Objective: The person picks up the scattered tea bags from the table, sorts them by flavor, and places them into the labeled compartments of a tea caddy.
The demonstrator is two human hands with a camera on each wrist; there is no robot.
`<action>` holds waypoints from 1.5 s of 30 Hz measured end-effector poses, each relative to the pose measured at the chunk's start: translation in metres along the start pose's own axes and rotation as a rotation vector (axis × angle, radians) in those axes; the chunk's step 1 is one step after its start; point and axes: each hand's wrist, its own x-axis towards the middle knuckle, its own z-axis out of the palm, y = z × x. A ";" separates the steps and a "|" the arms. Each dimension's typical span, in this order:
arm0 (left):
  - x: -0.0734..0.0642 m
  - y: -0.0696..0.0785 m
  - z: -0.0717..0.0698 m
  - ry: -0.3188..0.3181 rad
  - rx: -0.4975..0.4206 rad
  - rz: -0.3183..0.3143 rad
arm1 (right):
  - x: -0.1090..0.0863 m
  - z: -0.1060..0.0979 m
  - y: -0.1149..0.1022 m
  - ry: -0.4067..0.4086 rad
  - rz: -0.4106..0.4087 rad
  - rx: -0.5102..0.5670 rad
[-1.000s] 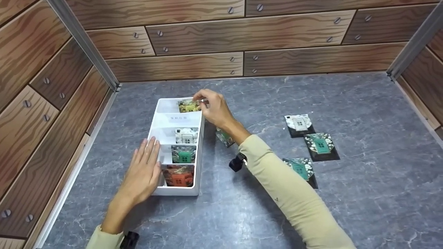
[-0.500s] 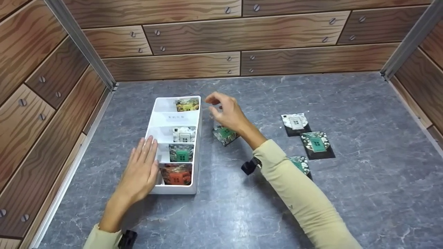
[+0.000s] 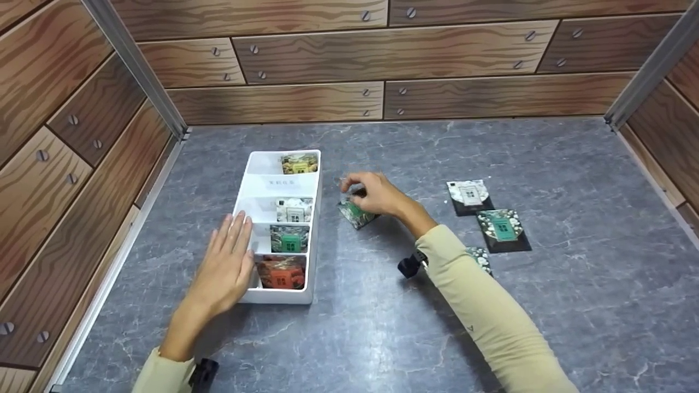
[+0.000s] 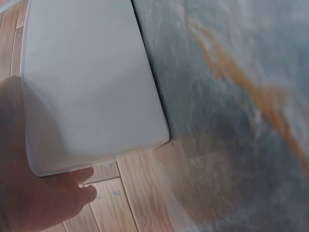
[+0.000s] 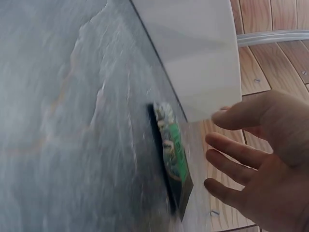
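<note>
My left hand (image 3: 221, 265) rests with straight fingers along the left side of a white divided box (image 3: 278, 297). Small picture packets stand in its compartments: yellow (image 3: 301, 164), white (image 3: 294, 210), green (image 3: 289, 240) and orange-red (image 3: 280, 273). The second compartment from the back shows a printed label (image 3: 281, 183) and no packet. Just right of the box, my right hand (image 3: 379, 194) hovers over a green packet (image 3: 355, 216) on the table, partly covering it. In the right wrist view, loosely bent fingers (image 5: 231, 166) are apart from that packet (image 5: 176, 150).
Farther right on the grey marbled table (image 3: 349, 338) lie a white packet (image 3: 469, 196), a green packet (image 3: 503, 229) and another packet (image 3: 480, 258) mostly behind the right sleeve. Wood-patterned walls (image 3: 306, 101) enclose the back and both sides.
My right hand has let go of the yellow packet at the box's back compartment and moved right and nearer, over the green packet. My left hand stays against the box.
</note>
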 end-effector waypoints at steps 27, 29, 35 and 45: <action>0.000 0.000 0.001 0.028 -0.007 0.002 | -0.016 -0.016 0.016 -0.126 0.043 -0.186; 0.000 0.000 0.001 0.026 -0.008 0.003 | -0.019 -0.018 0.018 -0.121 0.059 -0.164; 0.001 0.000 0.001 0.021 -0.005 -0.001 | -0.028 -0.023 0.020 -0.117 0.039 -0.125; 0.001 -0.001 0.002 0.027 0.000 0.006 | -0.045 -0.032 0.013 -0.050 0.023 -0.022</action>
